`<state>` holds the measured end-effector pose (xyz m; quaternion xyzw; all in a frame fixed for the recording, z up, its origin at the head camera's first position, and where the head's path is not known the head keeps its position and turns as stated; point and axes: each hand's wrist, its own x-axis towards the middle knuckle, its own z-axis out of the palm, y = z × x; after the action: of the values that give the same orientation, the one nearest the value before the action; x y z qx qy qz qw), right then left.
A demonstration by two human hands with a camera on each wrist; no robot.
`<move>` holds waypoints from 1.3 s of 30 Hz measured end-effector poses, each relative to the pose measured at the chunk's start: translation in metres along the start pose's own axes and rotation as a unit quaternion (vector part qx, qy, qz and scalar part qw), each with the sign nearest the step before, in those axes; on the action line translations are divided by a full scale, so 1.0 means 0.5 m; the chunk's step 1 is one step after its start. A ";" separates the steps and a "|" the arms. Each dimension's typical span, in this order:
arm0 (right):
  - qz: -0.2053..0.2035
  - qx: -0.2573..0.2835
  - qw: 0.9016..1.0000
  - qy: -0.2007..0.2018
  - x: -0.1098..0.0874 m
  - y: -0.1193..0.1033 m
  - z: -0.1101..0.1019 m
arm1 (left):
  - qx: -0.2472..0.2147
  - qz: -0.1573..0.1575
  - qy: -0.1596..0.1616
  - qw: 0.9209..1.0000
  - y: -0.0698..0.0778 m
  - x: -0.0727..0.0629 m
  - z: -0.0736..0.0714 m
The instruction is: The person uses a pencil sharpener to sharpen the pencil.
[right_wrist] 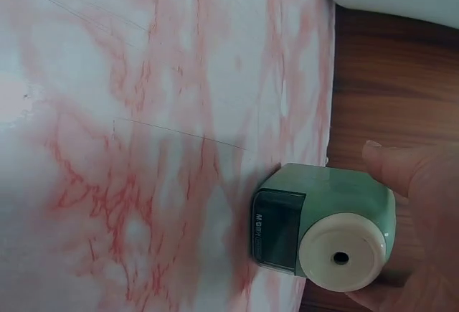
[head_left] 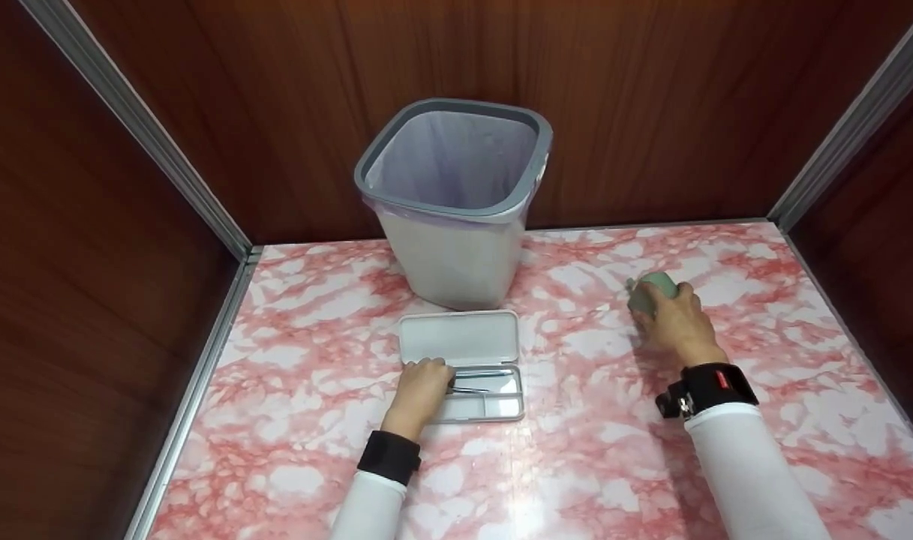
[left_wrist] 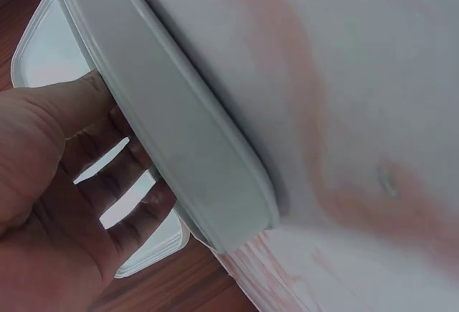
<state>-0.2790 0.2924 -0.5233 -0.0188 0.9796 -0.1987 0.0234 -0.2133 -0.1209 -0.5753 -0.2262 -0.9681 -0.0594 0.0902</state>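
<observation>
Your right hand [head_left: 681,319] grasps a green pencil sharpener [right_wrist: 326,190], out on the right side of the worktop [head_left: 313,435]. The thumb lies along one side of it, and the right wrist view shows its cream round face [right_wrist: 341,252] with a dark hole in the middle, beside a dark window [right_wrist: 276,229]. You cannot tell from these views whether the sharpener rests on the worktop or is slightly raised.

Your left hand [head_left: 420,390] is at the left end of a pale grey case [head_left: 522,390], which lies open in front of you with its lid [head_left: 458,337] folded back on the far side. Your fingers are bent over the compartments and the thumb touches the near edge; the fingertips are hidden behind the wall, so you cannot tell whether they grip anything. Two thin rods [head_left: 482,373] lie in the far compartment, just beside that hand, and a divider [head_left: 485,406] splits the near part.

Behind the lid stands a pale bin [head_left: 456,259] with a grey rim [head_left: 546,142] and a translucent lilac liner [head_left: 456,157]. Dark wood-grain panels [head_left: 651,112] enclose the worktop, which has a red and white marbled pattern. You wear black bands [head_left: 388,456] over white sleeves [head_left: 370,506].
</observation>
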 end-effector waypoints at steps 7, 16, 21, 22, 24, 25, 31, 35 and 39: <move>0.006 -0.001 1.000 -0.007 -0.002 -0.006 -0.001 | 0.014 -0.007 -0.005 1.000 0.005 -0.003 0.005; -0.019 -0.014 1.000 0.014 -0.008 0.010 -0.002 | 0.040 -0.001 -0.005 0.999 0.005 -0.008 0.005; -0.058 -0.059 0.994 0.066 -0.005 0.015 -0.005 | 0.040 0.005 0.000 0.999 0.003 -0.008 0.000; -0.066 -0.069 0.993 0.075 -0.003 0.017 -0.006 | 0.039 0.006 0.002 0.999 0.003 -0.009 -0.002; -0.078 -0.084 0.990 0.085 -0.002 0.017 -0.007 | 0.038 0.007 0.005 0.999 0.004 -0.009 -0.005; -0.083 -0.088 0.989 0.088 -0.001 0.016 -0.009 | 0.037 0.007 0.007 0.999 0.005 -0.010 -0.007; -0.090 -0.084 0.989 0.085 0.006 0.016 -0.016 | 0.030 0.007 0.011 0.999 0.008 -0.012 -0.018; -0.091 -0.062 0.992 0.065 0.006 0.016 -0.015 | 0.031 0.007 0.016 0.999 0.006 -0.010 -0.022; -0.110 -0.052 0.990 0.064 0.004 0.011 -0.008 | 0.030 0.006 0.025 0.999 0.003 -0.012 -0.024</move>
<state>-0.2815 0.2988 -0.5216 -0.1149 0.9800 -0.1500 -0.0626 -0.2056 -0.1238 -0.5645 -0.2279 -0.9655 -0.0352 0.1214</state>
